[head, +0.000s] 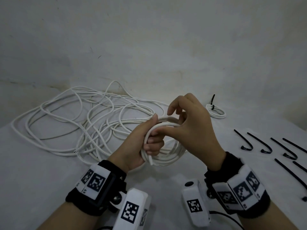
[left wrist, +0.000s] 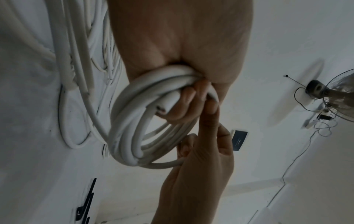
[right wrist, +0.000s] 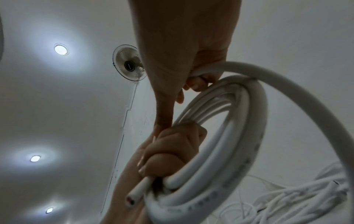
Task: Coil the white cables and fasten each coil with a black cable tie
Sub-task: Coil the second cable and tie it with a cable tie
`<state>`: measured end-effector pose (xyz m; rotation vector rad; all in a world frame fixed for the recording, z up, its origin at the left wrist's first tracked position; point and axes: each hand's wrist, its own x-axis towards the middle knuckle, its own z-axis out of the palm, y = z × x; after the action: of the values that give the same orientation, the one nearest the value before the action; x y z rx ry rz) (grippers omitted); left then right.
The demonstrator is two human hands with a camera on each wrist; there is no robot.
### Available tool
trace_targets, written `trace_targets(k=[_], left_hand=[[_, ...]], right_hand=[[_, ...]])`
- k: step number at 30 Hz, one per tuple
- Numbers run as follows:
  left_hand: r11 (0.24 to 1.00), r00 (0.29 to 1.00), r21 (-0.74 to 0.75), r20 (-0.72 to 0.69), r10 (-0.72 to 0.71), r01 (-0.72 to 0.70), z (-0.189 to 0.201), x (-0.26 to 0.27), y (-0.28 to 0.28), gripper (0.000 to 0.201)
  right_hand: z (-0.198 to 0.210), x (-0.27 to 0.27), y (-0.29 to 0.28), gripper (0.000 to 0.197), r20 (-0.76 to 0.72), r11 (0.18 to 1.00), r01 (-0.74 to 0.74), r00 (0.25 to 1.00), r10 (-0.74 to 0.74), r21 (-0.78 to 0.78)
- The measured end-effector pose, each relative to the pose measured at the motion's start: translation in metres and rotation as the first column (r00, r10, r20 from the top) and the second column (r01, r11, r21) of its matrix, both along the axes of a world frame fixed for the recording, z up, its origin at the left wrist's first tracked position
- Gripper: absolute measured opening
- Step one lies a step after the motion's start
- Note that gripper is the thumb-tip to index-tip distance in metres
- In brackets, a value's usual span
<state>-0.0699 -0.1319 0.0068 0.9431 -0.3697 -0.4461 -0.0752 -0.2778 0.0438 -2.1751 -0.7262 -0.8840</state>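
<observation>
the left hand is gripping the white coil between both hands, above the tabletop; the right hand is pinching the outermost loop. the turns are likely springing apart if either grip loosens, since the black cable ties are lying unused to its right.

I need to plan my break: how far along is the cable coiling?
Done: one small white coil fastened with a black tie lies at the far right. In hand: the left hand grips a half-wound white cable coil while the right hand feeds a loop onto it. Left: the loose white cable tangle on the table and the unused black cable ties.
</observation>
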Motion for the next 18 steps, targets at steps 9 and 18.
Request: trace_targets(k=[9,18], left_hand=[[0.999,0.99,-0.021,0.13,0.048,-0.045,0.001,-0.002,0.005,0.016],[0.915,0.924,0.187,0.211,0.319,-0.358,0.0,0.002,0.0,0.043]], right_hand=[[-0.003,0.013,-0.003,0.016,-0.265,0.953,-0.044,0.956,0.127,0.3],[-0.01,0.011,-0.009,0.026,-0.37,0.899,-0.14,0.876,0.308,0.415]])
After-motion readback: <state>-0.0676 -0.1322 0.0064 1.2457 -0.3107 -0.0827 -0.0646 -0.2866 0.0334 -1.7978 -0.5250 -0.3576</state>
